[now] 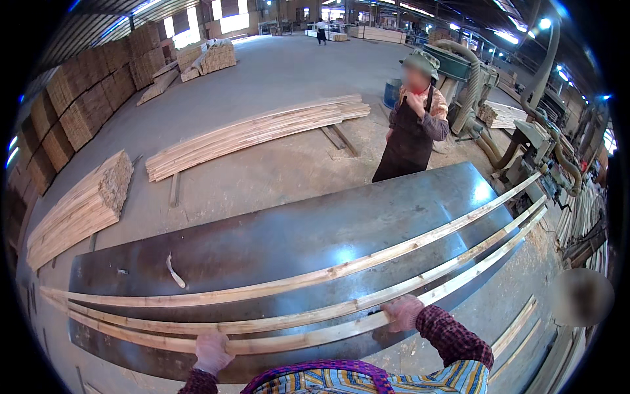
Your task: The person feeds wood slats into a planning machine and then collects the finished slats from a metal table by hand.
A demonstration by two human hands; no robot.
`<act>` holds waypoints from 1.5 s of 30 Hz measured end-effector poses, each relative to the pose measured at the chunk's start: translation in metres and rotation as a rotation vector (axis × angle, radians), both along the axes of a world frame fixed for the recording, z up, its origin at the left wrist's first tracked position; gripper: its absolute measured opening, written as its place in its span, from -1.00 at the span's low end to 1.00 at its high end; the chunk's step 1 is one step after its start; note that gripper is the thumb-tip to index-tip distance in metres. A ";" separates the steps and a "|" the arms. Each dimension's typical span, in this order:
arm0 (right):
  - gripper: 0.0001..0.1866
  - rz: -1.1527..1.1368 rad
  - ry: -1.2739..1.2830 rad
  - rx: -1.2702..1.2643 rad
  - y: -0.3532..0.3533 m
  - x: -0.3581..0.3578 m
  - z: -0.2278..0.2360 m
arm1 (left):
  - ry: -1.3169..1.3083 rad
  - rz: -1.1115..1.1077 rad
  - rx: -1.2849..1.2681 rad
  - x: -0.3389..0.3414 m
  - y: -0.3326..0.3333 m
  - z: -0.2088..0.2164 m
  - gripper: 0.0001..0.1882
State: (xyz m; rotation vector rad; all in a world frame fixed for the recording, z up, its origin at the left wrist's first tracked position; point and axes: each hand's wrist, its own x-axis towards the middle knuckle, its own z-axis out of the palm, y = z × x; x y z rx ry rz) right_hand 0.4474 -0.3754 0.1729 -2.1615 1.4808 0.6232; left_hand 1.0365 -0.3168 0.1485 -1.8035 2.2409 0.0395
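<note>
Three long, thin wooden strips lie lengthwise across a dark metal table. The far strip is spaced apart from the other two at the right, and all three draw together at the left end. My left hand, in a pale glove, is closed on the near strip left of the middle. Further right along that same strip, my gloved right hand grips it, its fingers partly hidden. The middle strip runs just beyond my hands. A pale curled scrap rests on the tabletop.
Across the table stands a person in a dark apron. A machine with ducting stands by the right end of the strips. Beyond the table are a low stack of boards and a timber bundle. Loose strips lie at the right.
</note>
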 end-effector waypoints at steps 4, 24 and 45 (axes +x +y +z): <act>-0.32 0.062 -0.039 0.238 -0.006 0.014 -0.010 | -0.050 0.037 0.061 0.014 0.034 -0.054 -0.55; -0.33 -0.246 -0.209 -0.116 -0.013 0.006 -0.049 | 0.219 0.006 0.112 0.010 0.073 -0.114 -0.73; -0.65 0.463 -0.187 -0.053 -0.045 0.156 -0.060 | 0.106 0.172 0.007 -0.033 0.050 -0.072 -0.79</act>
